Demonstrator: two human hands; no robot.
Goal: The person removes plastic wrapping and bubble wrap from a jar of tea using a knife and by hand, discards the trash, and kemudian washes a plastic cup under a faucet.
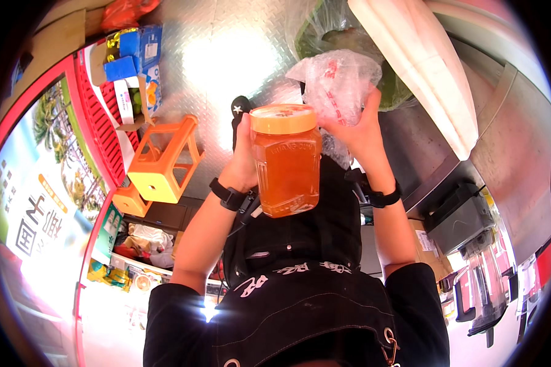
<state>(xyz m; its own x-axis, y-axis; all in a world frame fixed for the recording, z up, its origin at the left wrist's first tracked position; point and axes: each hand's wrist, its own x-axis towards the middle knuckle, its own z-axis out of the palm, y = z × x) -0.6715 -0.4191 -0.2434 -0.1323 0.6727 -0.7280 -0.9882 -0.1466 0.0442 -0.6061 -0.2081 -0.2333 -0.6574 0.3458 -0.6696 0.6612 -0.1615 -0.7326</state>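
Note:
An upright clear plastic jar (pixel 288 172) of amber-orange contents, with an orange screw lid (pixel 283 120), is in front of my chest. My left hand (pixel 242 160) grips the jar from its left side; most of the fingers are hidden behind it. In my right hand (pixel 360 130) is crumpled clear bubble wrap (pixel 344 85) bearing red writing, pinched between thumb and fingers. The right thumb reaches close to the lid's right edge; I cannot tell whether it touches. Both wrists wear black straps.
Orange plastic stools (pixel 160 176) stand left on the metal checker-plate floor (pixel 183 27). Beyond are a blue carton (pixel 149 46) and a box of green fruit (pixel 137 101). Large green items in clear plastic (pixel 392 87) lie at the upper right, by a long white panel (pixel 422 69). A blender (pixel 484 275) stands at right.

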